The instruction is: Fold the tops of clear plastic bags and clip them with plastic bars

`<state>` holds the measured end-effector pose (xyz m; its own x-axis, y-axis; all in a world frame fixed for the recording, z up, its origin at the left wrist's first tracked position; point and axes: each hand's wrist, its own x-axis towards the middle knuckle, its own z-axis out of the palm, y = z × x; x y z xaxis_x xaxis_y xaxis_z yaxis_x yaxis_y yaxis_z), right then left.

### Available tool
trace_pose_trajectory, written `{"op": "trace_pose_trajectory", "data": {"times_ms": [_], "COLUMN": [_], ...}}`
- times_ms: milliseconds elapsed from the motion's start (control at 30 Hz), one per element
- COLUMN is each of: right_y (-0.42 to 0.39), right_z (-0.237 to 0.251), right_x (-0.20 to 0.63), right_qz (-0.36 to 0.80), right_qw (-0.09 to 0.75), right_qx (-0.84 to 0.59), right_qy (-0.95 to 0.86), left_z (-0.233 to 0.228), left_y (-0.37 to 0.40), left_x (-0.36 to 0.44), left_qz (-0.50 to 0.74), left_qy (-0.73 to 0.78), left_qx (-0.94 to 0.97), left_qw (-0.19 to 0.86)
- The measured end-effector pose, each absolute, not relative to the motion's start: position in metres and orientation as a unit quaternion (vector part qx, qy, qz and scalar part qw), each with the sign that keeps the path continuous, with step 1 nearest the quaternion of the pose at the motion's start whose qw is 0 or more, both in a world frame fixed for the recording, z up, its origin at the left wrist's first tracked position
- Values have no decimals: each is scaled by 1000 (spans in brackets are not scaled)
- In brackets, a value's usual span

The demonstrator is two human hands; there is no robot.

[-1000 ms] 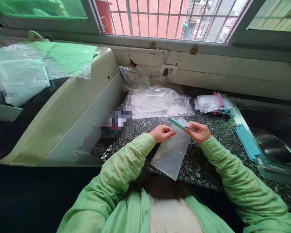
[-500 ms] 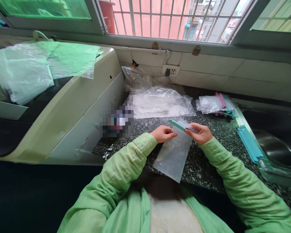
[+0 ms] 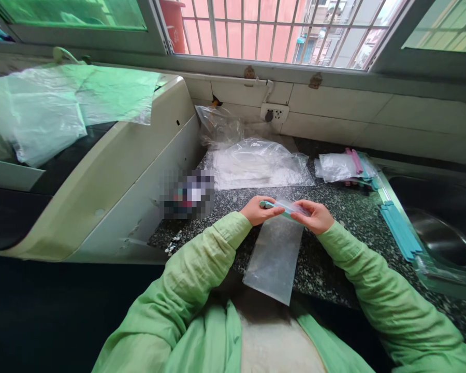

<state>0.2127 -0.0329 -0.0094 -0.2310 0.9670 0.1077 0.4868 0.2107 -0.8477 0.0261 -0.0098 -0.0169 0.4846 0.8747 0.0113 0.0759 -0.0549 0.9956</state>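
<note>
Both hands meet at the top edge of a small clear plastic bag (image 3: 274,254), which lies on the speckled granite counter (image 3: 326,259) and hangs a little over its near edge. The left hand (image 3: 258,210) pinches one end of a teal sealing clip (image 3: 278,208) between thumb and curled fingers, and the right hand (image 3: 312,215) pinches the other end together with the bag's mouth, so the clip sits straight across the opening; it looks as if the two-sided grip keeps the thin film taut and square under the clip. Whether the clip is fully snapped down I cannot tell

Taking the bag as landmark: beyond it lies a heap of clear plastic wrapping (image 3: 258,166) against the tiled wall, under a wall socket (image 3: 274,112). To its right and farther back sits a packet of pink and teal clips (image 3: 347,166), and farther right a row of loose teal clips (image 3: 399,230) lines the rim of the steel sink (image 3: 446,243), seemingly kept within easy reach. To the bag's left stands a cream-coloured appliance (image 3: 112,171) draped with plastic sheeting (image 3: 46,111)
</note>
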Motion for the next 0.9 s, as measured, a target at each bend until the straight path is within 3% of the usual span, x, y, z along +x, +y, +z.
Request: {"op": "trace_pose_trajectory", "data": {"times_ms": [133,367,600,900], "right_y": [-26,-24,-28,-28], "right_z": [-16,-22,-21,-23], "right_x": [217,216,217,216], "right_qz": [373,377,381,360], "right_qw": [402,427,401,407], "right_qx": [-540,-563,-565,-564], "right_qy": [-638,-598,-612,-622], "left_z": [-16,-12,-15,-14], "left_y": [-7,-7,-7,-8], "left_x": [24,23,26,26], "left_qz": [405,466,509,531], "left_qy": [396,416,456,445], "left_qx": [602,552,477,513], "left_qw": [563,553,553,507]}}
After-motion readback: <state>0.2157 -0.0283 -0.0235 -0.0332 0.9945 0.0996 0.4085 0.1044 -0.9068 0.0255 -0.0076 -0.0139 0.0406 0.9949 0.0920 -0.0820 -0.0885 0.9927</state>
